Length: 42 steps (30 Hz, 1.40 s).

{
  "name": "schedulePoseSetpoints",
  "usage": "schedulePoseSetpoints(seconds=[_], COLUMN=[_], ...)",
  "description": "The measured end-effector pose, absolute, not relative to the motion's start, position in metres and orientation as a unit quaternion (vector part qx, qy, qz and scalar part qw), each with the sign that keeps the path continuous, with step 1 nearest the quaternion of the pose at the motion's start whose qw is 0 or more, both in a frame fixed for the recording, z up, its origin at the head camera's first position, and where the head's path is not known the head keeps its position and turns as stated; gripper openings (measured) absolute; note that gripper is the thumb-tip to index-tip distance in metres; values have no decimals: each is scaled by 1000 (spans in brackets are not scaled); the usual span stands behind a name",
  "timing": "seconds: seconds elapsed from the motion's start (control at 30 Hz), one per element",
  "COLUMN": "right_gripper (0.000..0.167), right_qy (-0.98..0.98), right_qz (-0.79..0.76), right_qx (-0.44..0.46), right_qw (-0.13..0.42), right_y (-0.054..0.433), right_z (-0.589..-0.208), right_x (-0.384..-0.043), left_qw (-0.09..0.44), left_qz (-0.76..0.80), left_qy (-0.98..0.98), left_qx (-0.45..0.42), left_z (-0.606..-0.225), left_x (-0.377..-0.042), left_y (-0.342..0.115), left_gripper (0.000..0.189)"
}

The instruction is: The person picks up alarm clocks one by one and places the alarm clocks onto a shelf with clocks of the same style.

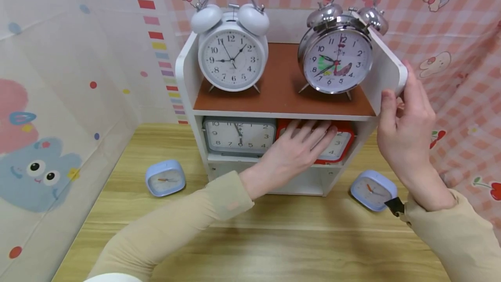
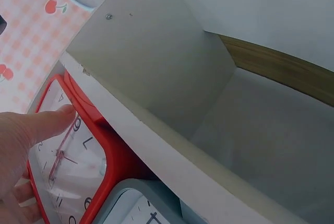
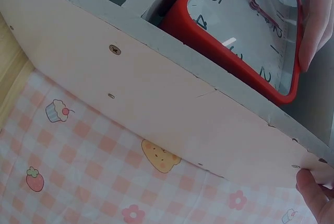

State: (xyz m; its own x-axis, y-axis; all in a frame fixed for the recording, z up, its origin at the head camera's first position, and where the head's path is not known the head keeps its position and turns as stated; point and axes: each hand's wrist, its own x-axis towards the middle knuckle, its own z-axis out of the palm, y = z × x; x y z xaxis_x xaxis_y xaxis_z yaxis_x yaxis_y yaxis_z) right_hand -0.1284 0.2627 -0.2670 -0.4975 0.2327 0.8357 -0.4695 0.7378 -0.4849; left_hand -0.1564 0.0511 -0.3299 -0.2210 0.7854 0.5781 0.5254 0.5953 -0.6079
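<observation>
A red square clock [image 1: 337, 147] stands in the middle compartment of a small white shelf [image 1: 184, 71], and in the left wrist view it tilts out past the shelf edge. My left hand [image 1: 291, 156] holds it, fingers over its top edge and thumb [image 2: 55, 119] on its face; the hand hides much of the dial. Beside it on the left is a grey rectangular clock [image 1: 240, 136]. At the shelf's right side panel, my right hand [image 1: 409, 136] grips the front edge between thumb and fingers.
A white twin-bell alarm clock [image 1: 233, 60] and a silver twin-bell alarm clock [image 1: 338, 62] stand on the brown top board [image 1: 279, 82]. Small blue clocks sit on the wooden table [image 1: 274, 247], one left [image 1: 166, 178] and one right [image 1: 373, 190]. Patterned cloth [image 1: 465, 112] hangs behind.
</observation>
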Motion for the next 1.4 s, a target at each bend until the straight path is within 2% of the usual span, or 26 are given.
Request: schedulePoseSetpoints(seconds=[1.4], right_gripper=[49], right_qy=[-786], right_qz=[357], right_qx=[78], right_qw=[499], right_y=[262], right_z=[-267], right_x=[-129], left_qw=[443], left_qz=[155], left_qy=[-777], left_qx=[-419], left_z=[-330], left_x=[-158], left_y=[52], left_gripper=[44])
